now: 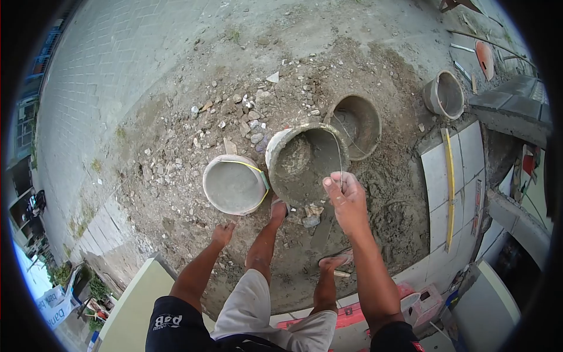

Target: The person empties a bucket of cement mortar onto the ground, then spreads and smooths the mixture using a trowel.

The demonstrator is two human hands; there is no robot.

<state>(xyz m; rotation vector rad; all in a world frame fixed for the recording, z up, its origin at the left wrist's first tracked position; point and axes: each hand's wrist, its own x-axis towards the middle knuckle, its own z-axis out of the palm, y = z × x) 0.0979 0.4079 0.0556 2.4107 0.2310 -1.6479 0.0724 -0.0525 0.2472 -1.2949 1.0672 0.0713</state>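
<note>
My right hand (346,202) is closed in a pinch on the thin wire handle of a large, mortar-caked bucket (275,154). That bucket leans to one side, with grey mortar and a paler lump inside. Just past it a second tilted bucket (372,111) has a thin wire handle and grey residue. To the left stands a pale bucket (212,202) filled with smooth grey liquid or wet cement, its yellow handle (249,166) lying along the rim. My left hand (222,233) hangs below this bucket, apart from it, fingers loosely extended and holding nothing I can see.
Rubble and stones (252,120) cover the ground around the buckets, with wet mud at right. Another bucket (431,97) lies tilted at upper right. A yellow straightedge (450,188) rests on white tiles (434,170). A low wall (132,299) is at lower left.
</note>
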